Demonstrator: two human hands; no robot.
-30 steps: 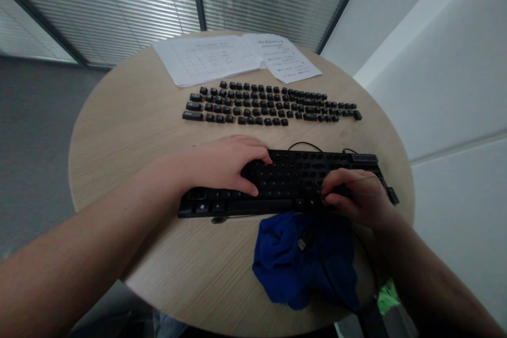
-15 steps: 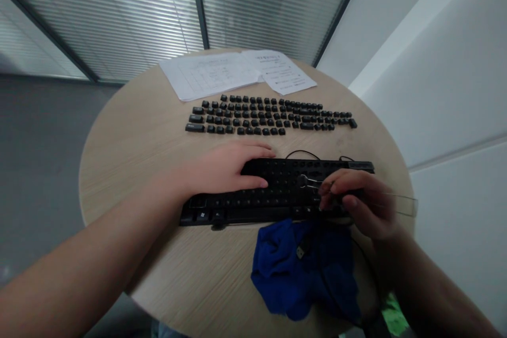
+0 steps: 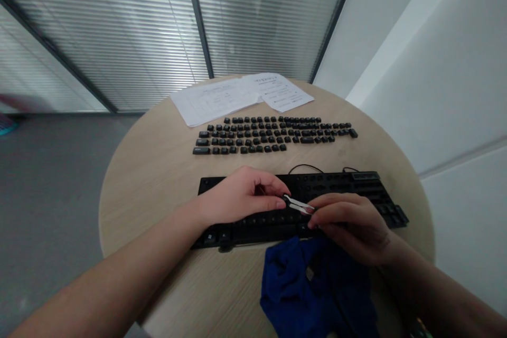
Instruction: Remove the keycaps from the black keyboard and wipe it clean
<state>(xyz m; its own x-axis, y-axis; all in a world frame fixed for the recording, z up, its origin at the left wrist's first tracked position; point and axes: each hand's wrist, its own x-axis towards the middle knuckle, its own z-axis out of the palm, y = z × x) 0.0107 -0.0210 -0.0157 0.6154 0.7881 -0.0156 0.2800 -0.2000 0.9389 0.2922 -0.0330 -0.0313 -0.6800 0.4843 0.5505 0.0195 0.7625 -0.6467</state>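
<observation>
gripping a keycap puller [image 3: 298, 204] above a keyboard [image 3: 257, 235]

holding the pale-pronged puller in the right hand [image 3: 352, 222], fingers bunched narrow at the near end. pinching a small dark piece [image 3: 285, 198] at the prong tips with thumb and forefinger of the left hand [image 3: 240, 198], too small to make out. looking down on the keyboard, flat on the round table [image 3: 134, 185] beneath both hands; beyond it, on loose keycaps [image 3: 255, 134] in rows, then printed sheets [image 3: 219, 99]; nearer, on a blue cloth [image 3: 282, 288] bearing a usb plug [image 3: 309, 273].
</observation>
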